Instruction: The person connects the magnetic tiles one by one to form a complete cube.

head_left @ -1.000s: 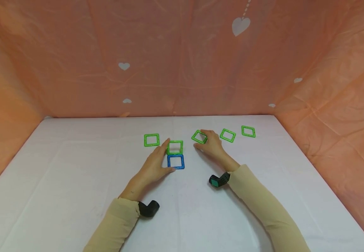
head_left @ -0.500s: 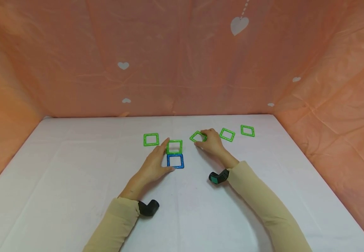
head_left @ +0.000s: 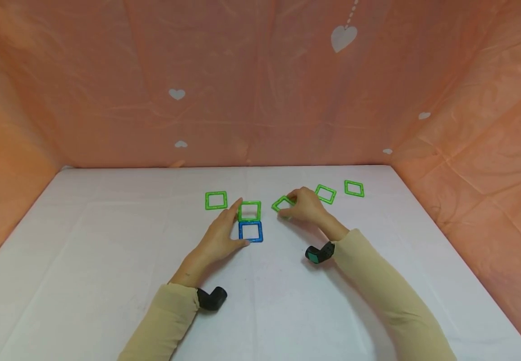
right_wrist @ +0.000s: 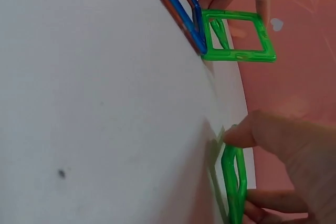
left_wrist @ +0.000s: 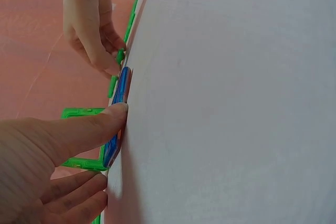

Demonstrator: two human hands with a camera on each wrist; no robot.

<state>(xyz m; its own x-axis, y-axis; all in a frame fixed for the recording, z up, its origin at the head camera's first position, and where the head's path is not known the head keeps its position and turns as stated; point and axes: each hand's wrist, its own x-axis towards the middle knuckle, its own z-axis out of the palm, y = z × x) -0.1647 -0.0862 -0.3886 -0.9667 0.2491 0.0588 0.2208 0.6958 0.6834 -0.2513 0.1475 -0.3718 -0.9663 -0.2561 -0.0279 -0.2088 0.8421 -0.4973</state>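
Toward the far edge of the counter [head_left: 251, 311], steady the blue square [head_left: 261, 232] and upright green [head_left: 259, 211] with your left hand [head_left: 219, 240] clamped across both, and align the tilted green [right_wrist: 230, 179] your right hand [head_left: 306, 205] pinches.

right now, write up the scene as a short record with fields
blue square: flat on table
upright green square: standing along blue square's far edge
left hand: holding that pair, thumb on blue square
right hand: pinching another green square
loose green squares: one left of the pair, two right of right hand
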